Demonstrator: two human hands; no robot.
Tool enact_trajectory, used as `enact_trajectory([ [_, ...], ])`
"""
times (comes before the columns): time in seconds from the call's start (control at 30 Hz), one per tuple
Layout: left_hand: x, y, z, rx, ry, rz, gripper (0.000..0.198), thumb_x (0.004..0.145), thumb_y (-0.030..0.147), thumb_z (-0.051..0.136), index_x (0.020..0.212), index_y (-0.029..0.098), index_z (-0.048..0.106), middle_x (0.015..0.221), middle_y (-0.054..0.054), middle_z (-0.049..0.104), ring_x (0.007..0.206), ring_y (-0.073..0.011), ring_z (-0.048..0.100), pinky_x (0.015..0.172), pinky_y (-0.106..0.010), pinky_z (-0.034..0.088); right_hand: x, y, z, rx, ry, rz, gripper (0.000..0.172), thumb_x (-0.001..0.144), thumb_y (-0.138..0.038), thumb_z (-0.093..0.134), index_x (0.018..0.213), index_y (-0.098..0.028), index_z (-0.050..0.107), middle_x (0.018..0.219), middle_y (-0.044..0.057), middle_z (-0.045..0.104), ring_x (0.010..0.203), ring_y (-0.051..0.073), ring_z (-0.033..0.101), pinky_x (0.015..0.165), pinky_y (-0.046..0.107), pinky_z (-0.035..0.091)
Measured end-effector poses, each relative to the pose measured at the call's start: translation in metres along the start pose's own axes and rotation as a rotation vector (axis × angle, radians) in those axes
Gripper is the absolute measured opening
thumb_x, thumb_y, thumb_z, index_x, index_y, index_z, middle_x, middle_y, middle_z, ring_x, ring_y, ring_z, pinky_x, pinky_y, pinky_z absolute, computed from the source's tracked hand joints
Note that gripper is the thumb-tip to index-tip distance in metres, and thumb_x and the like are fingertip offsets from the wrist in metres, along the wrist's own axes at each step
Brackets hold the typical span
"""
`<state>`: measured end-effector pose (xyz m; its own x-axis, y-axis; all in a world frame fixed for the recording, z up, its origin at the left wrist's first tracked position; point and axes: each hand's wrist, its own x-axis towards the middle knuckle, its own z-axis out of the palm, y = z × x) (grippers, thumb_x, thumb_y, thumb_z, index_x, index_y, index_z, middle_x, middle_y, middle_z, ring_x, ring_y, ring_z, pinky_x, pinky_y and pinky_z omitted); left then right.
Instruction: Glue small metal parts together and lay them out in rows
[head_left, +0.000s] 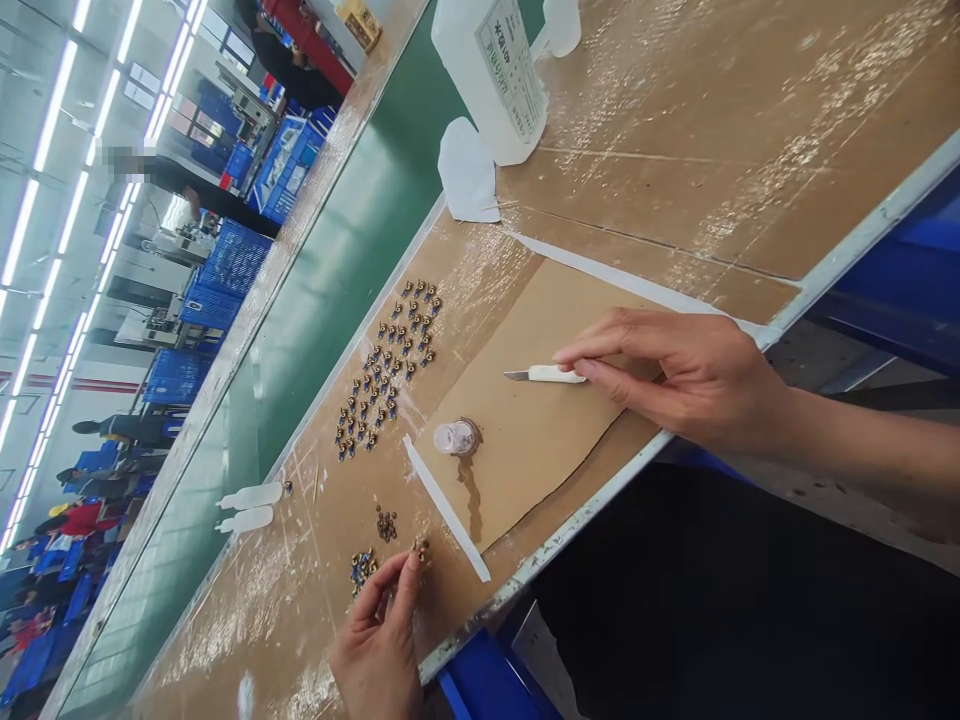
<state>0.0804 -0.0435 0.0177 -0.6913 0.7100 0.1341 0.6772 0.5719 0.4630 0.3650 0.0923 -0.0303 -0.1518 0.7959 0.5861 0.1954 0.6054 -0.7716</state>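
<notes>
My right hand (686, 375) rests on a brown cardboard sheet (525, 440) and pinches a small white-handled knife (544, 375), blade pointing left. My left hand (379, 645) reaches from the bottom edge, its fingertips closed on a small brass part (422, 548). Beside it lie two little heaps of loose brass parts (385, 523) and blue-and-brass parts (363, 566). Several finished blue-and-brass parts (386, 370) stand in neat rows further up the bench. A small clear cap or dish (456, 438) sits on the cardboard between my hands.
A large white plastic bottle (491, 70) and a white mask (466, 172) stand at the bench's far end. Two small white squeeze bottles (251, 505) lie by the green conveyor belt (330, 270). Blue crates (232, 260) and other people are beyond it.
</notes>
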Motion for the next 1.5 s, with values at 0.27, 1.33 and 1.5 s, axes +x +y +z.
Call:
enact_trajectory([
  [0.27,0.005,0.001,0.0,-0.103,-0.044,-0.101,0.03,0.061,0.065,0.067,0.066,0.036,0.071,0.077,0.005,0.073,0.093,-0.0313,0.066,0.092,-0.049,0.05,0.0,-0.001,0.0,-0.029,-0.004,0.013,0.018,0.088,-0.018,0.052,0.098,-0.024,0.066,0.089,0.0,0.07,0.082,0.013,0.064,0.072,0.025,0.05],
  [1.33,0.027,-0.021,-0.005,0.07,-0.237,-0.069,0.043,0.058,0.059,0.071,0.082,0.023,0.073,0.087,-0.004,0.072,0.092,-0.0271,0.063,0.086,-0.038,0.045,0.001,-0.002,0.0,-0.054,-0.01,0.002,0.019,0.089,-0.016,0.051,0.098,-0.023,0.066,0.088,0.001,0.07,0.081,0.012,0.064,0.072,0.024,0.051],
  [1.5,0.025,-0.017,-0.004,0.154,-0.18,-0.026,0.04,0.057,0.061,0.067,0.076,0.026,0.072,0.089,-0.002,0.071,0.093,-0.0263,0.063,0.085,-0.037,0.044,0.002,-0.002,0.0,-0.043,0.001,-0.016,0.018,0.089,-0.015,0.051,0.098,-0.022,0.066,0.09,0.001,0.07,0.082,0.011,0.064,0.073,0.024,0.051],
])
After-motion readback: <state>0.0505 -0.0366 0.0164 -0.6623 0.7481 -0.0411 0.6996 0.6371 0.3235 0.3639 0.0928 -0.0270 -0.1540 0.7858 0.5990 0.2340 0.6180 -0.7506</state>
